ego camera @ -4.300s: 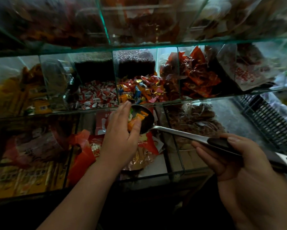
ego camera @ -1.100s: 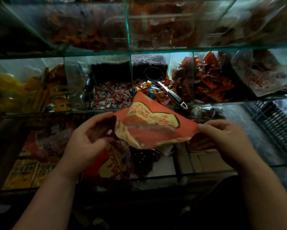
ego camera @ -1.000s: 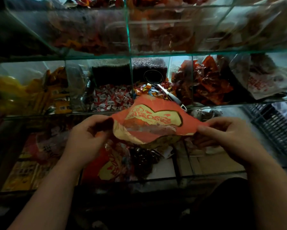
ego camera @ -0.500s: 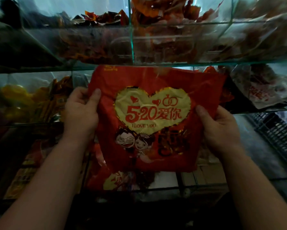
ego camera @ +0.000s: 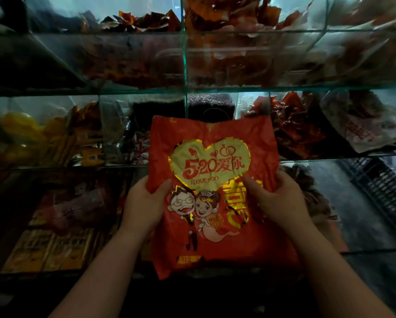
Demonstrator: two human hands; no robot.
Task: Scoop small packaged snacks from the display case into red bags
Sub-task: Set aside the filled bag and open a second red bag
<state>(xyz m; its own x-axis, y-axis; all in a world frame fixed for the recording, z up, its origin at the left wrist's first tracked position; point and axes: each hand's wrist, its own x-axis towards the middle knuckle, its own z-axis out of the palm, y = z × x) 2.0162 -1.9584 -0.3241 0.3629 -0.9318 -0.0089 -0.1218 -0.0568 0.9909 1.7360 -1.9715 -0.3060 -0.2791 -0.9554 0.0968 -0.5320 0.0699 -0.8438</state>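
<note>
Glass display case [ego camera: 238, 89]: compartments hold red packets [ego camera: 295, 129], yellow packets [ego camera: 18, 127].

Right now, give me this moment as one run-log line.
red bag: upright before display case, printed face toward camera | left hand: grips left edge | right hand: grips right edge

We can't see the fingers of left hand [ego camera: 144, 203] or right hand [ego camera: 282, 203]: they're behind the red bag [ego camera: 215, 226], thumbs only. Bag also hides the centre bin of the display case [ego camera: 183, 65]. Upper-shelf snacks [ego camera: 233, 17] blur behind glass. Crate [ego camera: 385, 189] clipped at right edge.
</note>
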